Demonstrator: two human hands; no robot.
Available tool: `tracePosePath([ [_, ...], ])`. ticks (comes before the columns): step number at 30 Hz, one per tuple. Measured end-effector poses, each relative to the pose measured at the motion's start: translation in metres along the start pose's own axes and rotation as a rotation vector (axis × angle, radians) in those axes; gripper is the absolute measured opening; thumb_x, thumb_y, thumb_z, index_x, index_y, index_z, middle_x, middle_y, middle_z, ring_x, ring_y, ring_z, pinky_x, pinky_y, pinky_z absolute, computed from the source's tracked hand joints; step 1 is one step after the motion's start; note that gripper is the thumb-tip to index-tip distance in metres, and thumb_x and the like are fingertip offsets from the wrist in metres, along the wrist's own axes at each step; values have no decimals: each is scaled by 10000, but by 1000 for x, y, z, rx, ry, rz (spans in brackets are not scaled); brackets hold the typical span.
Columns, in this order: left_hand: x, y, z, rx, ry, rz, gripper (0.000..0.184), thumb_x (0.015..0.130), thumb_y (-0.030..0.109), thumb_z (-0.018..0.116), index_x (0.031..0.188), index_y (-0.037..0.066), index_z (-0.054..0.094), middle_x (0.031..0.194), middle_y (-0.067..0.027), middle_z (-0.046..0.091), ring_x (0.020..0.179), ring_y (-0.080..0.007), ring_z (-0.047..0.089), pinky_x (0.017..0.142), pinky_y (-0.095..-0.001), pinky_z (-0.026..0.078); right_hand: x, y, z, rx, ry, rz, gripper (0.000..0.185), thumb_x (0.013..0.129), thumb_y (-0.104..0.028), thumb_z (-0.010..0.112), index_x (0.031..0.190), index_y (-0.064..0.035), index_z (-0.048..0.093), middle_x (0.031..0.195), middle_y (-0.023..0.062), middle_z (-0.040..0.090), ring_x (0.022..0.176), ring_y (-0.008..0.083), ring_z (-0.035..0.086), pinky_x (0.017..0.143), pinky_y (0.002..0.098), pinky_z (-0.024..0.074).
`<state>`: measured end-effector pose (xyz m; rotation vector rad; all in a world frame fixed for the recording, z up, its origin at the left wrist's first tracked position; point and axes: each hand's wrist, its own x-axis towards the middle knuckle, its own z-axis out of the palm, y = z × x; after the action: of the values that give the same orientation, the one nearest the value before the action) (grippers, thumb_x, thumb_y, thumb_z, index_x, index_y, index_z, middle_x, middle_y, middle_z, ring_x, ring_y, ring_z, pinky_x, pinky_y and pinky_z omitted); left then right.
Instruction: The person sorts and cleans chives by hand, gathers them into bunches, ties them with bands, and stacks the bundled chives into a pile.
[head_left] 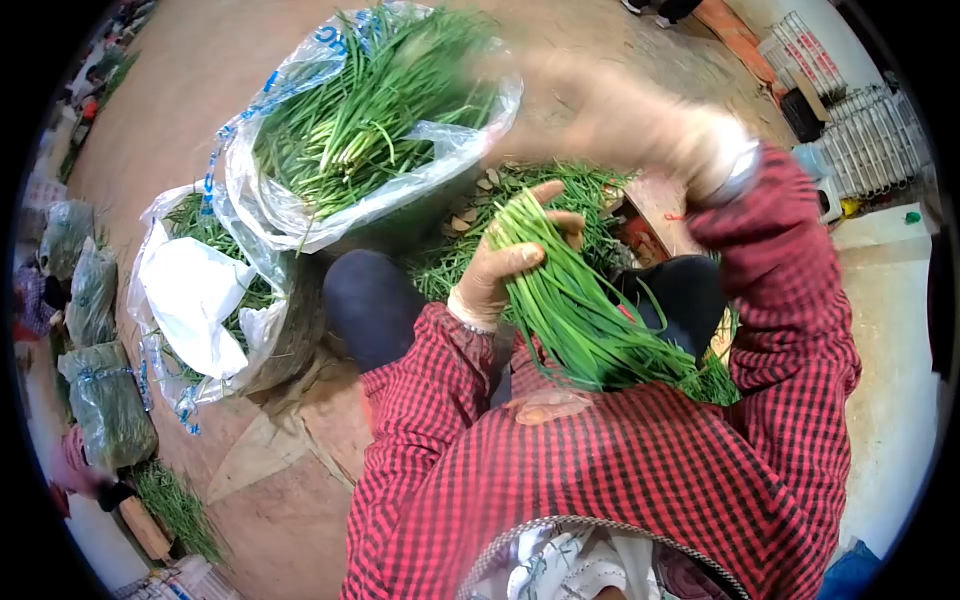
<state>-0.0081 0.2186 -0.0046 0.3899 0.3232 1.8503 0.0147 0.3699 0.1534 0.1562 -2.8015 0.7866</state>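
A bunch of long green chives point(600, 300) lies across my lap, and my left hand point(508, 262) is wrapped round its pale stem end. The thumb shows on top, with other fingertips behind the stems. My right hand point(590, 105) is stretched out ahead, smeared by motion, so its fingers cannot be made out. It is nearest to the right rim of a large clear plastic bag point(470, 150) filled with more chives point(350, 130). Loose chive leaves point(440, 265) are piled on the floor beyond my knees.
A second plastic bag point(285, 330) with greens and a white sheet point(190, 280) stands at the left. Several packed bags point(110, 405) line the far left. White racks point(875, 140) stand at the right, near an orange strip point(735, 35). A person's feet point(660, 12) show at the top.
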Motion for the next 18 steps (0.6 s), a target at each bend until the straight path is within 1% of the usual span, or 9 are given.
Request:
tracePosePath([
  [1, 4, -3, -23, 41, -150, -16, 585, 765, 144, 685, 1300, -13, 509, 1171, -162, 621, 1065, -248, 598, 934, -380, 486, -4, -9, 19, -52, -462, 139, 616, 844, -426, 677, 1323, -74, 516, 1295, 183, 560, 1219, 292, 527, 1036, 420, 409],
  [2, -3, -11, -41, 33, -143, -25, 585, 765, 144, 685, 1300, -13, 509, 1171, -162, 621, 1065, -248, 598, 934, -380, 486, -27, 1, 62, -253, -450, -95, 624, 775, -557, 656, 1026, 13, 616, 1046, 204, 649, 1022, 359, 614, 913, 425, 473],
  [3, -10, -14, -46, 515, -17, 179, 544, 801, 129, 605, 1315, -10, 493, 1206, -150, 600, 1121, -253, 567, 992, -386, 436, -38, 6, 84, -357, -354, -203, 710, 764, -609, 621, 1082, 25, 592, 1115, 209, 620, 1061, 363, 591, 930, 433, 459],
  [5, -13, -14, -45, 361, 112, 180, 537, 826, 138, 566, 1335, -3, 471, 1192, -137, 589, 1149, -256, 546, 1009, -398, 425, -31, 0, 81, -246, -542, -14, 818, 767, -539, 668, 1314, 33, 461, 1282, 239, 524, 1212, 367, 495, 1082, 455, 339],
  [7, -6, 1, -17, -35, 264, 87, 563, 815, 173, 582, 1340, 6, 463, 1129, -133, 590, 1131, -257, 543, 1002, -413, 434, -37, 11, 82, -101, -200, -70, 885, 778, -490, 697, 1407, 26, 350, 1357, 253, 455, 1242, 391, 459, 1078, 434, 354],
  [9, 1, 21, -30, -64, 13, 315, 596, 809, 143, 564, 1366, -3, 411, 930, -95, 602, 980, -236, 587, 968, -424, 457, -48, 10, 79, 90, -22, -1, 908, 794, -485, 698, 1447, 3, 298, 1382, 259, 432, 1289, 380, 428, 1093, 427, 342],
  [10, -4, 39, -30, -13, 56, 431, 576, 810, 136, 557, 1352, -7, 425, 867, -80, 588, 909, -222, 584, 941, -427, 468, -59, 6, 70, 184, -132, 166, 943, 784, -555, 655, 1456, -5, 285, 1405, 299, 403, 1274, 398, 460, 1071, 395, 369],
  [13, -21, 98, -37, -75, -97, 695, 521, 820, 134, 553, 1318, 6, 469, 834, -58, 569, 847, -191, 554, 914, -415, 459, -104, 26, 62, 291, -508, 388, 650, 857, -485, 608, 1359, -89, 491, 1273, 194, 584, 1152, 354, 570, 1001, 404, 432],
  [18, -64, 151, -31, 118, -158, 842, 484, 827, 125, 566, 1299, 28, 520, 819, -25, 502, 820, -167, 464, 950, -401, 400, -171, 96, 48, -242, -545, 745, 424, 794, -255, 590, 1172, -63, 610, 1026, 227, 655, 984, 385, 619, 856, 431, 488],
])
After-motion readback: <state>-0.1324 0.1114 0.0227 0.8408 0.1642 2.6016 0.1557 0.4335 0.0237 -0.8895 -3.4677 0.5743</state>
